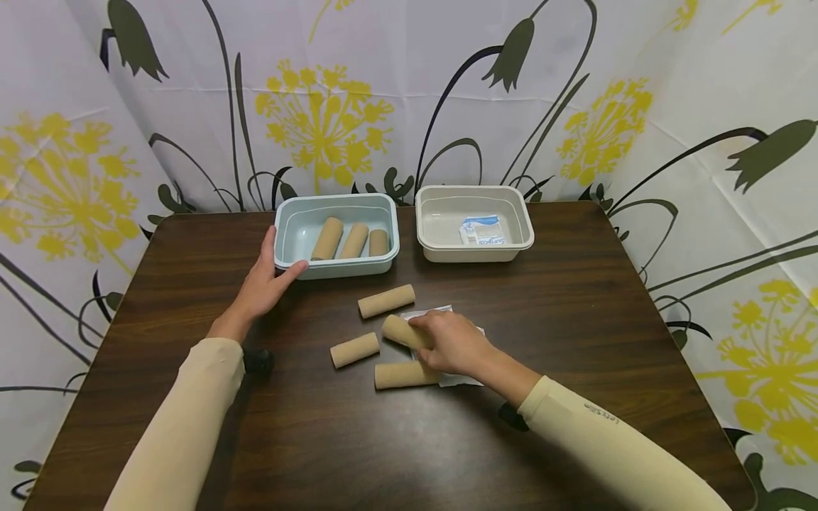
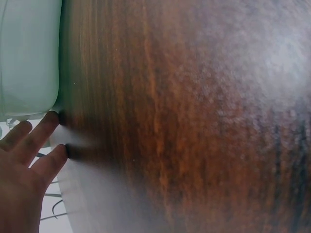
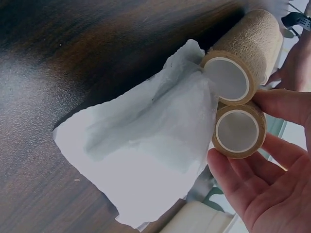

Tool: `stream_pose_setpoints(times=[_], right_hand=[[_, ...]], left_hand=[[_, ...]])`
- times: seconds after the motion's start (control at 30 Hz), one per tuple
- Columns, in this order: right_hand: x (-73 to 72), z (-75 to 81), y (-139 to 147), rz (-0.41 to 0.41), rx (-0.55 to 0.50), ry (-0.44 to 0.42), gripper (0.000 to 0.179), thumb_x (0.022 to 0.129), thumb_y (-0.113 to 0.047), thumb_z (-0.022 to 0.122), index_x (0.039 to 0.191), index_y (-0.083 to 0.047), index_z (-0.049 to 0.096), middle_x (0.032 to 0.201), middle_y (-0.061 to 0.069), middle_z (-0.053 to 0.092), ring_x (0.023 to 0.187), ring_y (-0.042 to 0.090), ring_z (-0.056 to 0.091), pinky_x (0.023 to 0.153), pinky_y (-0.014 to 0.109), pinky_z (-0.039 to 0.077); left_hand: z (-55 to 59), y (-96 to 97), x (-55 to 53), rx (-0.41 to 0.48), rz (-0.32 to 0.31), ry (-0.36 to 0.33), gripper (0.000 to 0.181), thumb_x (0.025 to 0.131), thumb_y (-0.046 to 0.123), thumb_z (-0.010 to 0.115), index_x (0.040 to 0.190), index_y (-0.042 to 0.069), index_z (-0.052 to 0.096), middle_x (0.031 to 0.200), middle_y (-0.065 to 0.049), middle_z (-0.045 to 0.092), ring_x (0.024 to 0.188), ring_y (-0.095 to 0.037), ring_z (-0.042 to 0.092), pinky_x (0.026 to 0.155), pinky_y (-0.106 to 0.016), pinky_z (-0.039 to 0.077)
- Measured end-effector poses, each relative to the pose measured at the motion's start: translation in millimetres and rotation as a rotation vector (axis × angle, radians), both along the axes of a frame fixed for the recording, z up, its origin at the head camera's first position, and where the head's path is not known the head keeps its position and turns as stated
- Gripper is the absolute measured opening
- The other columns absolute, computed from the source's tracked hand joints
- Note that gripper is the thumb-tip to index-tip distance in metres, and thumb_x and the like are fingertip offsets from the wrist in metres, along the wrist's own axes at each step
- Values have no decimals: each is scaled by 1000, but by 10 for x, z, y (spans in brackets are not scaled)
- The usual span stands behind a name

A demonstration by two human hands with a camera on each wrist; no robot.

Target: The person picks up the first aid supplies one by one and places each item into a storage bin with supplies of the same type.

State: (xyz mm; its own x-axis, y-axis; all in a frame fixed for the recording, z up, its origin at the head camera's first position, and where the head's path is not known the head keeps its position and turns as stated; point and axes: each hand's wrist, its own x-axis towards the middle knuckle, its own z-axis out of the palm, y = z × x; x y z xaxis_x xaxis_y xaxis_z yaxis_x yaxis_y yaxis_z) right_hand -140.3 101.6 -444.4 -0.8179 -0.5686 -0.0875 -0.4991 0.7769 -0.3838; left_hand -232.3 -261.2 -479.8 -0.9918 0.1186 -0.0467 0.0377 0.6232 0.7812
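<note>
My right hand (image 1: pixel 450 344) pinches a tan bandage roll (image 1: pixel 402 332), its thumb and fingers round the end. Right beside it a longer bandage roll (image 1: pixel 404 375) lies on the table. White wrappers (image 1: pixel 463 382) lie under and beside the right hand; up close in the right wrist view, the crumpled white wrapper (image 3: pixel 136 141) touches the roll ends. My left hand (image 1: pixel 262 284) rests against the near left corner of a light blue bin (image 1: pixel 335 268), thumb on its front rim, fingers extended along its side. Inside the bin stand three tan bandage rolls (image 1: pixel 328 238).
A cream bin (image 1: pixel 474 253) stands right of the blue one, with a blue-and-white printed packet (image 1: pixel 483 231) inside. Two more bandage rolls, one farther back (image 1: pixel 386 301) and one nearer (image 1: pixel 355 350), lie on the dark wooden table (image 1: pixel 332 447). Behind hangs a flowered cloth (image 1: pixel 396 92).
</note>
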Motion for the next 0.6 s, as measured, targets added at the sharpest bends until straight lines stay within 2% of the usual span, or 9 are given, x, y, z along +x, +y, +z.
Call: stream_pose_setpoints(times=[0.2,0.3,0.47,0.6], right_hand=[[6,43,10,-16,-25,-10,48,80,-19,73,126,-10,63,115,3,67,101,16,62,84,36,51],[1,86,15,-13,-51,-27,47,80,-18,73,126,-11,63,114,3,67,96,14,61,80,34,50],[-49,156,15,0,-201,-117,44,80,-16,73,123,-11,65,108,1,68,89,12,62,75,29,50],[-118,177,5,4,-362,-244,44,80,-12,72,123,-7,64,110,4,68,95,17,64,81,37,52]], left_hand=[[13,10,-11,-7,3,-3,91,92,56,51,149,37,-18,160,-1,-7,146,-34,4,109,-65,9],[13,11,-11,-6,1,-4,91,92,56,51,149,37,-18,160,-1,-7,146,-34,4,109,-65,9],[12,8,-16,-5,-2,-7,92,92,57,51,149,37,-18,160,0,-8,146,-33,3,109,-65,8],[15,6,-14,-10,-3,-12,92,92,57,51,149,37,-18,160,-1,-8,146,-33,3,109,-65,9]])
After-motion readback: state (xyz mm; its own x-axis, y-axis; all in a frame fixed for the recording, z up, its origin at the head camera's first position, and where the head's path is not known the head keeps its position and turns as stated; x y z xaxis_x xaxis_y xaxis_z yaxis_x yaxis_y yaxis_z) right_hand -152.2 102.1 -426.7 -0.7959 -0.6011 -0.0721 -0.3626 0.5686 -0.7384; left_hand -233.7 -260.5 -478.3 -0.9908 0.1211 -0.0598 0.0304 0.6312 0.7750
